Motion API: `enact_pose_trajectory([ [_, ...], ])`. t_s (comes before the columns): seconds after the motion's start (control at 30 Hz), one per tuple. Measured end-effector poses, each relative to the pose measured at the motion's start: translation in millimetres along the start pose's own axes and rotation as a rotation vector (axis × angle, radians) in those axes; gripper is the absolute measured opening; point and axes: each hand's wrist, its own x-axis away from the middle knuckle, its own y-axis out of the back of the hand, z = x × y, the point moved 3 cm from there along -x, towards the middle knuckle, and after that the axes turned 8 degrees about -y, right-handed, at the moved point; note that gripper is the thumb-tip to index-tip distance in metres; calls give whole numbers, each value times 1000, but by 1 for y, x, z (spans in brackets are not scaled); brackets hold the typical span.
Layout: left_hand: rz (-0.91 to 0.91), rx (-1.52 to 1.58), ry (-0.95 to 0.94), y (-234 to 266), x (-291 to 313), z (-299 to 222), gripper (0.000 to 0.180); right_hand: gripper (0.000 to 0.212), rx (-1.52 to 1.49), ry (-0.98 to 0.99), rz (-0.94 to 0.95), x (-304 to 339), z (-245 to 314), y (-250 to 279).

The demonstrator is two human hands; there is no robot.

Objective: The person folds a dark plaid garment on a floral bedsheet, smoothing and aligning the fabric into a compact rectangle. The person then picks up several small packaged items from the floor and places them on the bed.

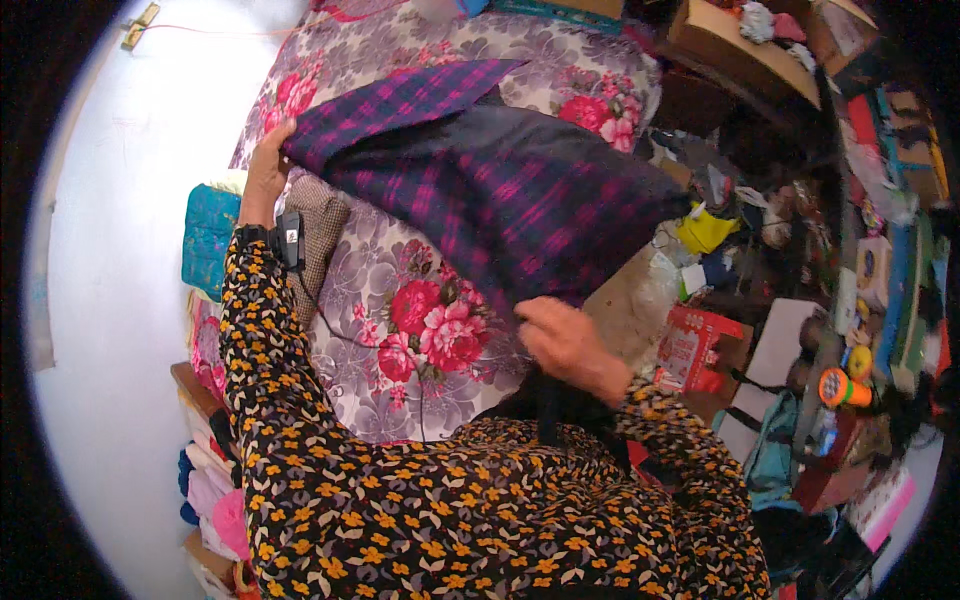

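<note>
One plaid cloth (450, 185) pinched in left grip (268, 165), right grip (570, 345) unclear, cord (421, 410) over floral bedspread (440, 325)

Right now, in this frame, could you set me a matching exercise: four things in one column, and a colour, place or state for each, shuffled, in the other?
Column one:
1. Checked cloth
2. Left hand
3. Teal bundle
4. Orange torch

Column two:
A. At the left edge of the flowered bedcover
B. Far over on the right of the picture
C. Purple and dark, with brighter pink-purple lines
D. Fingers closed on a left-hand end of the cloth

Right pairs: 1-C, 2-D, 3-A, 4-B
</note>
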Motion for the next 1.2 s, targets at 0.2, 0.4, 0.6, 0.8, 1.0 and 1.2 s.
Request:
enact_pose_trajectory([
  [0.2,-89,-1588,202,187,22,124,23,11,-228,-81,695,24,12,-209],
  [0.4,-448,-1652,366,277,134,203,27,12,-398,-199,753,17,11,-243],
  [0.6,110,-1527,250,226,230,257,34,9,-229,-514,164,-20,-42,-168],
  [0.8,29,-1103,253,183,243,287,25,10,59,-728,-262,13,-122,-117],
  [1.0,-307,-1238,408,192,235,297,62,27,-236,-1159,-364,53,-161,-99],
  [1.2,-573,-838,606,174,234,284,78,27,-69,-830,-170,18,-152,-76],
])
